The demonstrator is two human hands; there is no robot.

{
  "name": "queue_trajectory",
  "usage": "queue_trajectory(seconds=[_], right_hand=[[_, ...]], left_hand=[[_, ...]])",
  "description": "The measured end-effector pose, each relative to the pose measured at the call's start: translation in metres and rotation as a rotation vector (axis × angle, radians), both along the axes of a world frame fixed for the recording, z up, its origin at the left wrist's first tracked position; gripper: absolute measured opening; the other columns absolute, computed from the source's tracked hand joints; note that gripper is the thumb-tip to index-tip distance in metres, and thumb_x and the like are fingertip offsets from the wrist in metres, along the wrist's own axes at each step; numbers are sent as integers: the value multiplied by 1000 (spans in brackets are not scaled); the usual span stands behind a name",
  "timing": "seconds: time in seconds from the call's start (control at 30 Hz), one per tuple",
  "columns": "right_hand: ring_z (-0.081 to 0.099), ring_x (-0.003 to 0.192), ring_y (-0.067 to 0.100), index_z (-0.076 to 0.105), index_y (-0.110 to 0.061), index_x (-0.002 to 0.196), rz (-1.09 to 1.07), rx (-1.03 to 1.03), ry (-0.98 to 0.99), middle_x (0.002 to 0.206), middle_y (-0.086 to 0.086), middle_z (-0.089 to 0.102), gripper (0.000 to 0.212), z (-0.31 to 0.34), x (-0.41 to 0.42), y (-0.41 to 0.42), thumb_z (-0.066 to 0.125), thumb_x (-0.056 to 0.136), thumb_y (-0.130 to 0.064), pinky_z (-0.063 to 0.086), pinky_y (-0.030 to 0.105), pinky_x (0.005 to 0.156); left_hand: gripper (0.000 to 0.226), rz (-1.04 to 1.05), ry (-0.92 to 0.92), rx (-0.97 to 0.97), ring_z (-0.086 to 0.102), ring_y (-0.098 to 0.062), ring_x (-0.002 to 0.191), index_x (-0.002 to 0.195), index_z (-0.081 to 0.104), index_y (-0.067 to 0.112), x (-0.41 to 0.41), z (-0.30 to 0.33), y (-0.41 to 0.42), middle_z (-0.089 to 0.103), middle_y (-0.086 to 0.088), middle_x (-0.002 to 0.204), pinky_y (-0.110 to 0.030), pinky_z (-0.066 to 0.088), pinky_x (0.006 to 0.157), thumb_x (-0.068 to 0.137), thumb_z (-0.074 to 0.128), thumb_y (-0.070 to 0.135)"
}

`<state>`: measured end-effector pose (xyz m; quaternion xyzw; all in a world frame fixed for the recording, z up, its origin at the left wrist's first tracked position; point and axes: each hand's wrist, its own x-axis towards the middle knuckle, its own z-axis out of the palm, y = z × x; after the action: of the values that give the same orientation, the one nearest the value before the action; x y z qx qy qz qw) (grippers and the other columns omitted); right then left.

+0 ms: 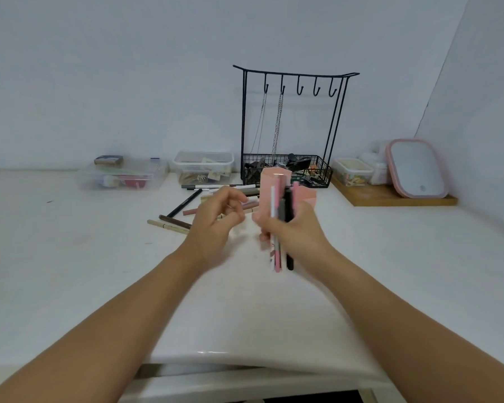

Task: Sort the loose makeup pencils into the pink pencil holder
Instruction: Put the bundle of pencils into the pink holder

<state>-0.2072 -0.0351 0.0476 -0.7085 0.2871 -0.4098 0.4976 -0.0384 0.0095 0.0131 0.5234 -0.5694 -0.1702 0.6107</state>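
Here: right hand, fingers clamped round an upright bundle of pencils, just before the pink holder. Left hand, fingers loosely curled, empty, over loose pencils on the white table.

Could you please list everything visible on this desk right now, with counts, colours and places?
pencil holder: one, pink, mid-table, behind the right hand.
held pencils: a few, white, pink and black, gripped upright.
loose pencils: several, black, brown, beige, pink, left of the holder.
hook rack: one, black wire, at the wall, chains hanging, basket below.
clear boxes: two, left of the rack.
wooden tray: one, far right, carrying a small box and a pink-rimmed mirror.
table: white.
left hand: empty, fingers loosely curled.
right hand: grips the held pencils.
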Motion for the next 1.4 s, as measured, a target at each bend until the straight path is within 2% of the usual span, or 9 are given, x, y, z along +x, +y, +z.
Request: queue_trajectory(seconds=[0.13, 0.27, 0.5, 0.77, 0.9, 1.07, 1.17, 1.3, 1.4], right_hand=[[63, 57, 18, 63, -15, 82, 4, -48, 52, 61, 2, 60, 15, -4, 8, 1, 75, 87, -22, 54, 38, 51], [57, 52, 25, 62, -13, 75, -93, 27, -234, 55, 7, 59, 18, 22, 0, -22, 74, 88, -18, 53, 46, 57], [54, 47, 18, 52, -9, 79, -214, 195, -577, 53, 3, 51, 24, 72, -7, -100, 75, 87, -12, 52, 34, 62], [59, 47, 16, 55, -10, 79, -284, 169, -369, 53, 4, 58, 20, 51, 16, -111, 73, 88, -15, 53, 30, 52], [72, 62, 22, 62, -10, 73, -320, 19, -197, 54, 3, 65, 20, 43, 13, -116, 74, 86, -19, 59, 36, 63], [74, 80, 35, 68, -6, 84, -290, 214, -191, 79, 13, 75, 26, 29, 8, -124, 80, 78, -28, 60, 57, 74], [73, 83, 31, 73, -11, 87, -254, 244, -127, 89, 11, 77, 25, 11, 7, -121, 80, 79, -34, 60, 46, 82], [72, 96, 31, 73, -16, 110, -78, 336, -180, 106, 8, 76, 60, -4, -1, -112, 84, 66, -56, 59, 48, 83], [71, 92, 29, 61, -10, 120, 29, 325, -177, 107, 9, 73, 77, -9, -12, -109, 92, 58, -45, 60, 43, 69]], left_hand=[[23, 44, -23, -11, 50, -16, 66, 94, 64, 6, -4, 2, -1, 55, -11, 75, -15, 38, 54, 76, 52, 12], [19, 62, -5, 4, 46, -15, 62, 87, 64, 2, -1, -1, -2, 50, -12, 68, -18, 37, 56, 79, 52, 15], [13, 50, -9, 19, 43, -7, 57, 82, 64, 7, 1, -5, -8, 50, 5, 61, -22, 36, 59, 79, 56, 16], [11, 48, 6, 22, 42, -7, 56, 81, 64, 9, 1, -8, -9, 48, 12, 57, -20, 35, 58, 79, 56, 17], [11, 50, 10, 21, 42, -6, 55, 81, 64, 9, 0, -7, -7, 49, 5, 60, -19, 35, 57, 79, 57, 16], [13, 61, 11, 17, 40, -7, 54, 81, 64, 6, -1, -5, -7, 46, 2, 59, -17, 34, 55, 79, 56, 16], [14, 63, 17, 21, 40, -7, 55, 82, 63, 5, -1, -5, -6, 46, 0, 60, -16, 34, 56, 80, 55, 17], [18, 49, 29, 27, 39, -10, 55, 83, 62, 3, 0, -5, -7, 45, -6, 62, -16, 34, 56, 82, 55, 19], [17, 51, 33, 33, 39, -12, 56, 83, 62, 5, 2, -6, -9, 44, -6, 62, -18, 34, 56, 83, 56, 21]])
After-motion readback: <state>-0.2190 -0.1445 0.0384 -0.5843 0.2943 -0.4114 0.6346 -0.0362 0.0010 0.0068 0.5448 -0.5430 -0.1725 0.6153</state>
